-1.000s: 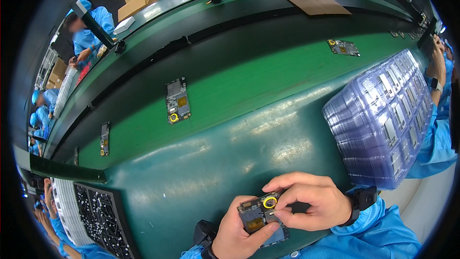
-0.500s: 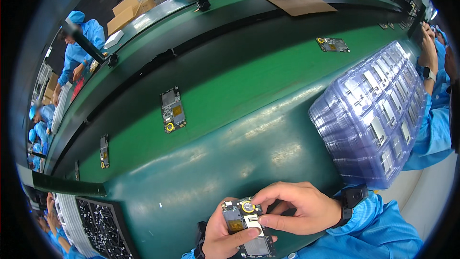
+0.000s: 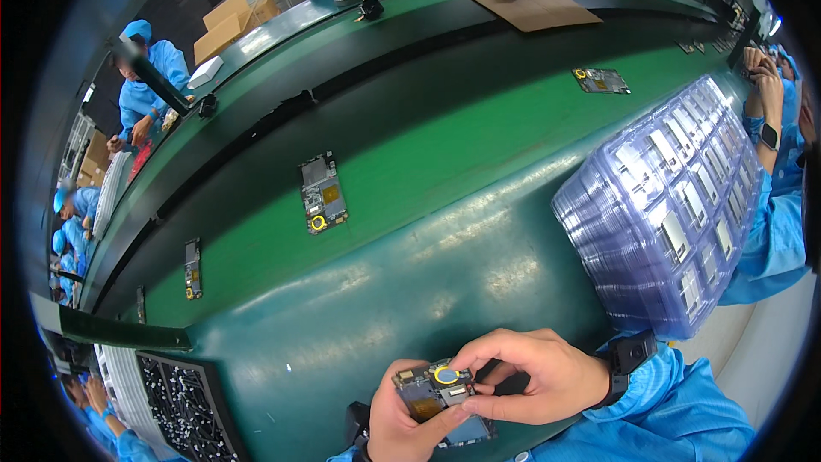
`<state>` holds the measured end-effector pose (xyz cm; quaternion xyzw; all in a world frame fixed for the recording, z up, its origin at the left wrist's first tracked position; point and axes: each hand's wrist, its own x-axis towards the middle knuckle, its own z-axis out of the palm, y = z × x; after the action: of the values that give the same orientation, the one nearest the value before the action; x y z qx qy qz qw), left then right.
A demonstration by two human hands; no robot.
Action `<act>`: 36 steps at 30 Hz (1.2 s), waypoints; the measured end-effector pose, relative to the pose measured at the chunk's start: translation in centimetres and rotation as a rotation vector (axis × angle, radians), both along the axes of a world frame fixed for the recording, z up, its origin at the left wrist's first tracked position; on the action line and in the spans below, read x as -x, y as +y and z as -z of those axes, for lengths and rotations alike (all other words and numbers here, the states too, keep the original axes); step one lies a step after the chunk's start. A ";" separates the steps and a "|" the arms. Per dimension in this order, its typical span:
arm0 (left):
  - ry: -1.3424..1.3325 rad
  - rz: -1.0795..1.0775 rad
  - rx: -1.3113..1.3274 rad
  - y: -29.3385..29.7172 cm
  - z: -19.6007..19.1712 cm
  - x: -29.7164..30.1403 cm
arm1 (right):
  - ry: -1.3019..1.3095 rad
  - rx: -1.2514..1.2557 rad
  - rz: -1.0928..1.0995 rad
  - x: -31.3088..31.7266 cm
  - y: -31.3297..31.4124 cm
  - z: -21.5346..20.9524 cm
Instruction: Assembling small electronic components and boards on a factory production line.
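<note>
A dark circuit board [image 3: 419,389] with a gold patch and a round yellow-ringed part [image 3: 445,374] is held low in front of me. My left hand [image 3: 402,423] wraps its left side, the thumb lying across its face. From the right, my right hand [image 3: 539,381] grips the board's right edge with bent fingers. Its forefinger tip is beside the round part, and its thumb tip meets my left thumb near a small pale piece [image 3: 457,392]. The board's lower part is partly covered by my left thumb, and its underside is hidden.
On the green belt [image 3: 445,150] lie similar circuit boards [image 3: 323,193], one farther right [image 3: 601,80]. Stacked clear plastic trays [image 3: 590,239] with silver parts stand at right. A black tray [image 3: 184,402] of small parts sits lower left. Co-workers in blue surround the line; cardboard [image 3: 522,0] lies beyond.
The boards on the belt have shifted to the right. The held board has tilted, its face looking bluer. My right fingers have moved slightly along its edge.
</note>
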<state>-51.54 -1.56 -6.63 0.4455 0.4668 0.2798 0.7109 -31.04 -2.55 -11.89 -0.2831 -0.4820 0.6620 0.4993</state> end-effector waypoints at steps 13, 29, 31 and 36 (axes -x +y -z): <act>0.507 0.118 -0.630 -1.1 -0.8 -0.2 | -0.110 -0.075 0.103 0.3 -0.3 -0.3; 0.345 0.122 -0.600 -0.7 -0.7 0.0 | -0.062 -0.052 0.084 0.9 -1.0 -0.2; 0.332 0.134 -0.602 -0.4 -1.0 0.1 | -0.018 -0.010 0.085 1.2 -1.0 0.2; 0.235 0.126 -0.732 0.7 0.8 0.1 | -0.033 0.024 0.105 1.9 -0.6 1.9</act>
<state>-51.59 -0.90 -7.47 0.7265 0.3861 0.3305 0.4625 -32.95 -3.15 -13.84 -0.3247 -0.4666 0.6358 0.5222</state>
